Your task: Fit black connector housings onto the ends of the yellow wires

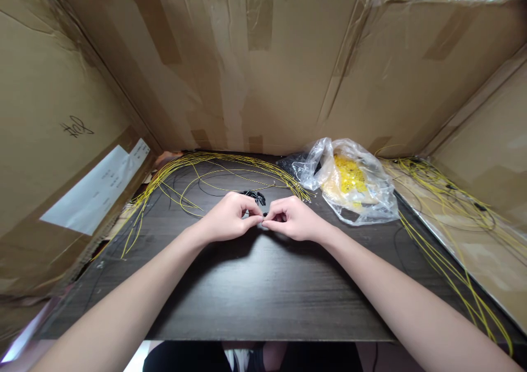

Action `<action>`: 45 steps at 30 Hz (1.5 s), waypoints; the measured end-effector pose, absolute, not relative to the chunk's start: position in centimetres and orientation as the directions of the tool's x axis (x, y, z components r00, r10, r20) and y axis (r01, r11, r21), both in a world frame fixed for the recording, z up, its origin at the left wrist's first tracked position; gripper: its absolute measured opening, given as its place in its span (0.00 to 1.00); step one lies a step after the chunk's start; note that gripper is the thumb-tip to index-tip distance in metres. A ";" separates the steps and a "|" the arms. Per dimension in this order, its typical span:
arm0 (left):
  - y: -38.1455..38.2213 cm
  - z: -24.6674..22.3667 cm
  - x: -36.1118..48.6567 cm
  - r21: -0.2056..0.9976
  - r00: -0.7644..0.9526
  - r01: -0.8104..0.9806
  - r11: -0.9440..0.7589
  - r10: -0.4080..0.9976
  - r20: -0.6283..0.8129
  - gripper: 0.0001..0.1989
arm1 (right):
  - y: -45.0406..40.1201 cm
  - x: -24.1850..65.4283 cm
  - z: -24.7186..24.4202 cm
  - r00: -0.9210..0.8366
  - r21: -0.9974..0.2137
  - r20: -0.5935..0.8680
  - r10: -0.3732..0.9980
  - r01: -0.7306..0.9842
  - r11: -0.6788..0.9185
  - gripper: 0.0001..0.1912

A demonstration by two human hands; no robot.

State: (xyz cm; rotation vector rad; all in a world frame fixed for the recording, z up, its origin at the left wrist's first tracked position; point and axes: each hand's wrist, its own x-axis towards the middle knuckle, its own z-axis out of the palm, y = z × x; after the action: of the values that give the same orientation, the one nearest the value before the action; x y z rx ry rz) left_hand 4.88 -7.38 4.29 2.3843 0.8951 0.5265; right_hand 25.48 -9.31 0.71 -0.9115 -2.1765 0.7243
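Above the middle of the dark table [255,284], my left hand [230,217] and my right hand [294,218] meet fingertip to fingertip. Both are closed in a pinch. A small black piece [265,214] shows at the fingertips of my right hand; its exact kind is too small to tell. What my left thumb and finger grip is mostly hidden, perhaps a thin wire end. Just behind my hands lies a little heap of shiny black parts [256,196]. Long thin yellow wires [230,157] curve across the table behind my left hand.
A clear plastic bag [370,196] holding small yellow parts [349,174] stands back right, beside a black bag [292,164]. More yellow wires with black pieces [457,196] lie along the right side. Cardboard walls [288,75] enclose the table's back and sides.
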 end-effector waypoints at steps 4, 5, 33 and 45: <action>-7.4 4.3 4.9 0.581 0.729 0.483 -0.656 0.668 0.148 0.06 | -9.2 25.6 0.3 -0.533 -0.765 0.268 0.802 0.388 0.514 0.04; -7.4 4.3 4.9 0.576 0.732 0.483 -0.659 0.665 0.146 0.06 | -9.2 25.6 0.3 -0.528 -0.780 0.248 0.812 0.389 0.491 0.05; -6.7 4.3 4.6 0.571 0.599 0.546 -0.613 0.762 0.245 0.07 | -8.3 25.8 0.2 -0.266 -0.838 0.289 0.920 0.394 0.377 0.09; -7.2 4.2 4.9 0.536 0.645 0.491 -0.687 0.700 0.307 0.06 | -8.8 24.8 0.4 -0.201 -0.939 0.239 0.950 0.201 0.278 0.05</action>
State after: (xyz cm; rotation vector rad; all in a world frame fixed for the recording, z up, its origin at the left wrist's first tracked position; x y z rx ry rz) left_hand 4.94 -7.18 4.23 2.4588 0.9393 0.7039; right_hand 24.77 -8.82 0.41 -1.0802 -1.6197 1.0135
